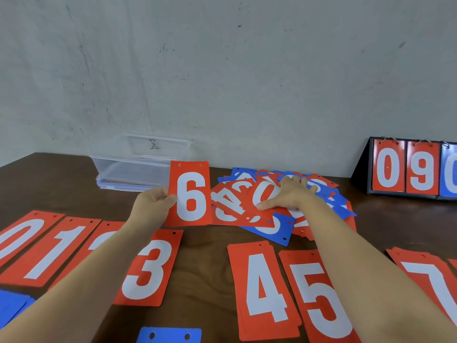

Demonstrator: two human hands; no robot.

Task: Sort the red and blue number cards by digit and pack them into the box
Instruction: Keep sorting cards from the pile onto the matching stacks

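At six o'clock on the near edge lies a blue card [169, 335], with more blue cards [12, 305] at eight. Beyond them a row of red piles [264, 290] crosses the table [205, 256] from nine to three, showing 0, 1, one half hidden under the left arm [99, 268] that is probably 2, then 3, 4, 5 and 7. The right arm [366, 256] covers the space between 5 and 7. Past the row, near centre, the left hand [153, 204] holds a red 6 [190, 194] upright, thumb on its face and fingers behind its left edge. At one o'clock the right hand [289, 194] lies flat with fingers spread on the unsorted heap [247, 209] of mixed red and blue cards, pressing a red 0 and gripping nothing. The clear box [138, 164] stands at eleven against the wall and looks empty. A scoreboard [408, 169] stands at two. The reds seem well sorted and the blues barely begun. The heap is still thick, the 6 needs a place, and no packing has started.
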